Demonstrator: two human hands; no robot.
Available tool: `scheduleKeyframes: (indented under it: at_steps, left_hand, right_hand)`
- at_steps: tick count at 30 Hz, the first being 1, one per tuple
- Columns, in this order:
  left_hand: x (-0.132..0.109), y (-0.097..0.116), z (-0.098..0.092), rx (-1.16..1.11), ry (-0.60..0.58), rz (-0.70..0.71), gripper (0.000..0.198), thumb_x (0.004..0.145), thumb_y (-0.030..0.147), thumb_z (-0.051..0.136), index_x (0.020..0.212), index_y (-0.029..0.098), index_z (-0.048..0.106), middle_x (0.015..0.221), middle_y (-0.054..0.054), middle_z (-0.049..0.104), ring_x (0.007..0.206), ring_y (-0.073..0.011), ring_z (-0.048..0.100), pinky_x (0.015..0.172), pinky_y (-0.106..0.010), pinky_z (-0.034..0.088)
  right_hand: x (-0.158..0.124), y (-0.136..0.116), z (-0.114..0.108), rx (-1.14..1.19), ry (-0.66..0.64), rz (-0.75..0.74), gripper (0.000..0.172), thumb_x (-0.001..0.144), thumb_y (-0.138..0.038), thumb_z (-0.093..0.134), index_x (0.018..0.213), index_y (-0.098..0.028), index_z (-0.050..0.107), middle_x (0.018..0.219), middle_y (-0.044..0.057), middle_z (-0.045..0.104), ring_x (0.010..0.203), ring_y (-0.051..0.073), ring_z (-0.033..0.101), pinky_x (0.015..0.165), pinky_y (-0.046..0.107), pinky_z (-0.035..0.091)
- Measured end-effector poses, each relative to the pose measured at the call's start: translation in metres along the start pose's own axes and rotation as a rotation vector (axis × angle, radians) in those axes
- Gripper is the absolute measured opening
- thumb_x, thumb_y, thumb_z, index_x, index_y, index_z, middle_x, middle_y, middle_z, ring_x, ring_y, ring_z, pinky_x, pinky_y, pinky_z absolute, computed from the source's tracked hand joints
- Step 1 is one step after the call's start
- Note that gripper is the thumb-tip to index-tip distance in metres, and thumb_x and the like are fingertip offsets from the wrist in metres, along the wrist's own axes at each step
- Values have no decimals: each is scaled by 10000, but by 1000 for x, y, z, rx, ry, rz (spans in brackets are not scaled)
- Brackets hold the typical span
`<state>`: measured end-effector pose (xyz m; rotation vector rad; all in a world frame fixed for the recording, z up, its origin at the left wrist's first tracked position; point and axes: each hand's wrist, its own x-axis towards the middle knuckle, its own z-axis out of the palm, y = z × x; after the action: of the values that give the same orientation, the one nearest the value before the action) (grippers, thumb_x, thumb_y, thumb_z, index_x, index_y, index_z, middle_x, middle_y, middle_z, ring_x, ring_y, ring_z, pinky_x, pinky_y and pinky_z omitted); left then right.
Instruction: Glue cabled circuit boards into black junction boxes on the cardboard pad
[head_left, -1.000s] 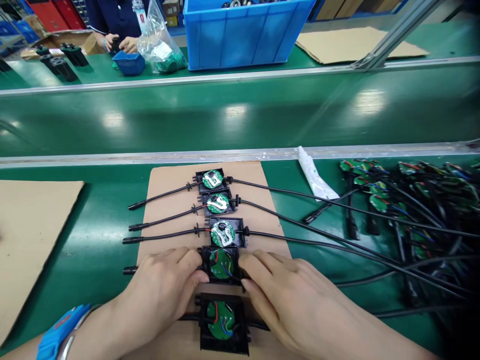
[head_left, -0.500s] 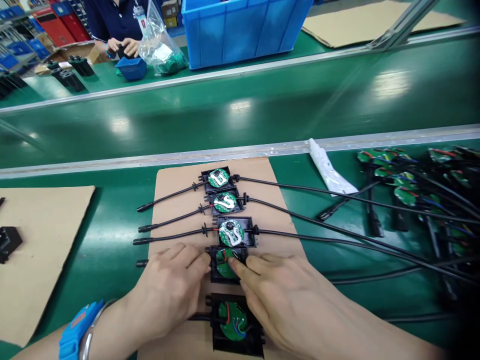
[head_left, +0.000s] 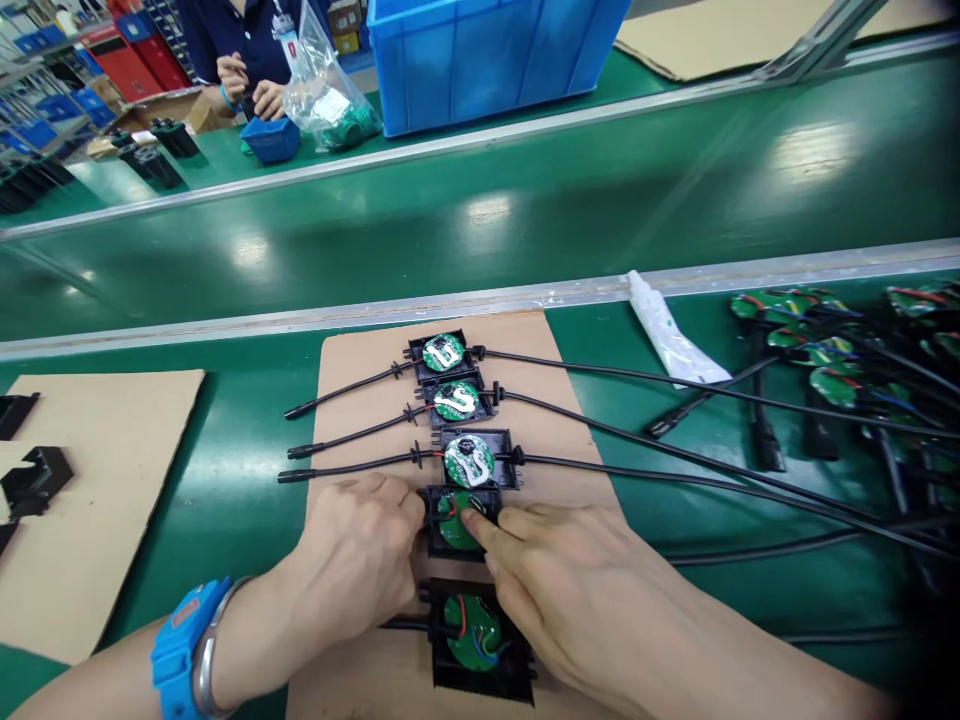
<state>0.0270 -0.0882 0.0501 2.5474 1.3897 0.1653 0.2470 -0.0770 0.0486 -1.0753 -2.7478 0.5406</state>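
Observation:
Several black plastic housings with round green circuit boards stand in a column on cardboard. My left hand point(head_left: 364, 550) is closed at the left edge of the fourth housing point(head_left: 480, 548), its fingers pinched where the cable enters; the fingertips are partly hidden. From the right, my right hand point(head_left: 562, 575) presses its index fingertip on that housing's circuit board point(head_left: 454, 525), with the other fingers folded at the housing's right edge. Below sits another housing point(head_left: 487, 682) with a green board and coloured wires. The top three boards, such as this board point(head_left: 469, 462), carry white paste.
A white tube point(head_left: 675, 335) lies right of the cardboard point(head_left: 352, 375), near a heap of cabled boards point(head_left: 836, 385). Black brackets point(head_left: 45, 480) rest on the left cardboard. Across the bench, a co-worker's hands point(head_left: 266, 100) are near a small blue bin point(head_left: 271, 140) and large blue crate point(head_left: 495, 70).
The view has shifted slightly, bringing more brackets in at the left. Both my hands stay at the fourth housing. One of the co-worker's hands has lifted.

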Motion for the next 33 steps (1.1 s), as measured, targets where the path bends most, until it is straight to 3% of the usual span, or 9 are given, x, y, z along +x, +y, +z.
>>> scheduleKeyframes:
  at_steps: [4,9,14,17,20,25,29,31,33]
  left_hand:
    - [-6,0,-1,-59,85,30,201,717,47,380,732,166,542,700,-47,564,605,-211,543,512,-344,456]
    - [3,7,-1,82,-163,-72,198,631,61,421,724,157,567,719,-57,599,624,-229,569,545,-359,466]
    - [15,8,-12,237,-313,-119,126,738,190,513,659,156,606,620,-69,577,544,-248,548,508,-390,457]
    - [1,9,-14,154,-123,-130,254,851,160,462,1007,161,662,842,-64,650,711,-215,614,619,-356,532]
    - [-20,16,-2,160,55,58,506,823,21,360,1300,119,500,1135,-103,613,929,-206,608,745,-323,556]
    - [-30,24,15,187,40,53,505,781,18,382,1266,63,517,1102,-144,590,891,-235,586,717,-358,562]
    - [-20,16,5,0,1,41,455,805,37,406,1227,138,544,990,-91,590,814,-207,565,685,-377,561]
    - [-14,14,-1,-52,22,58,425,820,56,413,1215,141,545,986,-91,584,847,-221,556,703,-397,552]
    - [-9,14,-4,-70,37,109,362,856,78,415,1184,133,557,986,-91,583,879,-227,546,736,-401,537]
  right_hand:
    - [-2,0,3,-8,-20,8,347,889,-212,413,1140,-191,653,794,18,653,674,184,617,535,337,305]
    - [-2,-1,5,-12,-34,19,354,892,-223,414,1161,-208,644,808,4,652,659,170,613,521,336,283]
    - [-2,-1,3,-65,-26,7,360,879,-209,418,1156,-196,647,769,7,643,613,177,594,503,348,248]
    - [-1,-2,3,-79,6,0,350,865,-203,435,1132,-183,661,768,15,649,615,177,602,496,352,244]
    - [-1,-4,4,-64,20,-5,334,852,-178,430,1075,-172,679,748,20,647,613,183,608,491,351,263]
    - [-1,-2,-2,45,-77,52,355,900,-221,364,1110,-185,649,855,42,659,721,204,627,592,342,396]
    - [-4,3,-20,186,-228,79,444,876,-222,415,1313,-211,489,1027,54,638,899,206,611,773,347,445]
    - [-6,4,-28,230,-256,114,471,839,-174,432,1308,-211,444,990,45,628,884,201,601,751,337,442]
    - [-9,5,-32,244,-258,175,349,815,-139,427,1153,-202,490,900,32,612,806,195,585,674,320,420]
